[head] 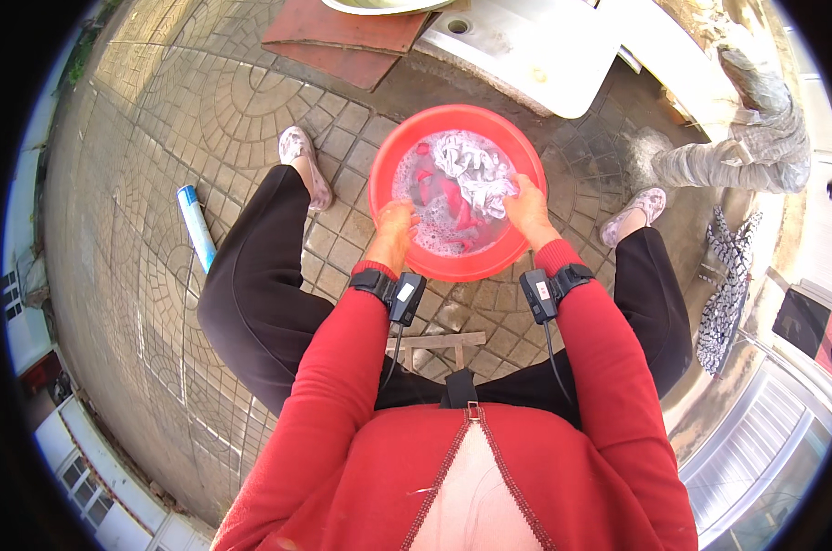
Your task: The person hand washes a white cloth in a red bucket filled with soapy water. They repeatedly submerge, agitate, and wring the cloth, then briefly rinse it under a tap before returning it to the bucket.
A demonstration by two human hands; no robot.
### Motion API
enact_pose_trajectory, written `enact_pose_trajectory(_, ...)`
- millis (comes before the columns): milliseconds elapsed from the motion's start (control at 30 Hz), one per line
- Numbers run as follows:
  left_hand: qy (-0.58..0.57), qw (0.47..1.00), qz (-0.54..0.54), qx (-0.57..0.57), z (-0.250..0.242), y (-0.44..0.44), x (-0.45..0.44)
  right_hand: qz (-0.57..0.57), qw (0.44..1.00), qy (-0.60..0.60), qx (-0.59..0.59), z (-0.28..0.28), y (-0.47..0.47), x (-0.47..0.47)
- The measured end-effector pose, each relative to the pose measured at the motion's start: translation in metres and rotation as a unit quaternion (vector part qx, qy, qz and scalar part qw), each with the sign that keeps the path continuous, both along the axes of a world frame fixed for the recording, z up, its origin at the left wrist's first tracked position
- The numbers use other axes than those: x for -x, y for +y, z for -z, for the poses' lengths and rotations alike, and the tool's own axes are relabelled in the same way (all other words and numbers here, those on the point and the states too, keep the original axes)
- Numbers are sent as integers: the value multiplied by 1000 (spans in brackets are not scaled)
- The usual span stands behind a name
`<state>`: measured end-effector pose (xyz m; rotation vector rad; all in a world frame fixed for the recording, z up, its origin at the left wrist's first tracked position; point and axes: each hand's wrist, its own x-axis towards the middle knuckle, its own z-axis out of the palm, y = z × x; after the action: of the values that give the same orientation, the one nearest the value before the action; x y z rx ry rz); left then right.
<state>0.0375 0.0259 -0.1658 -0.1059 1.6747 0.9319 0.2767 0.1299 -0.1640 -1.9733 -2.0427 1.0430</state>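
A red plastic basin (457,268) stands on the paving between my feet, holding sudsy, pinkish water (433,231). White wet cloth (481,182) is bunched in its upper right part, partly above the suds. Beside it, red cloth (450,196) lies mostly under the water. My right hand (528,210) reaches over the right side of the basin, thumb and fingers closed on the edge of the white cloth. My left hand (394,231) is at the left inner wall, its fingers bent near the foam; whether it grips anything is hidden.
A pale sink slab (519,48) with a drain hole stands beyond the basin, beside reddish boards (347,34). A wrapped pipe (733,162) is at right, near patterned fabric (726,296). A blue-and-white cylinder (196,227) lies at left. A wooden stool (443,341) is beneath me.
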Motion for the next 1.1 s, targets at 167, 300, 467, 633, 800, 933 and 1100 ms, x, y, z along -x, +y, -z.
enact_pose_trajectory(167, -8, 1000, -9, 17, 36, -7, -6, -110, 991, -70, -35, 31, 0, 10)
enact_pose_trajectory(300, -27, 999, 17, -9, 32, 0, -11, -288, 946, -150, 25, 37, -9, 19)
enact_pose_trajectory(467, -13, 997, 74, -18, 23, 6, -14, -263, 946, -111, 155, 20, -13, 26)
enact_pose_trajectory(633, 164, 943, 254, -139, 18, 9, -17, -157, 975, 115, 112, -47, 11, 27)
enact_pose_trajectory(800, 320, 832, 335, -304, -1, 28, -49, -232, 918, 285, 152, -154, 25, 27)
enact_pose_trajectory(933, 271, 863, 325, -277, -21, 37, -51, -225, 912, 331, 94, -189, 29, 9)
enact_pose_trajectory(1100, -12, 980, -47, -195, -36, 20, -26, -81, 984, 156, 42, -109, 17, -6)
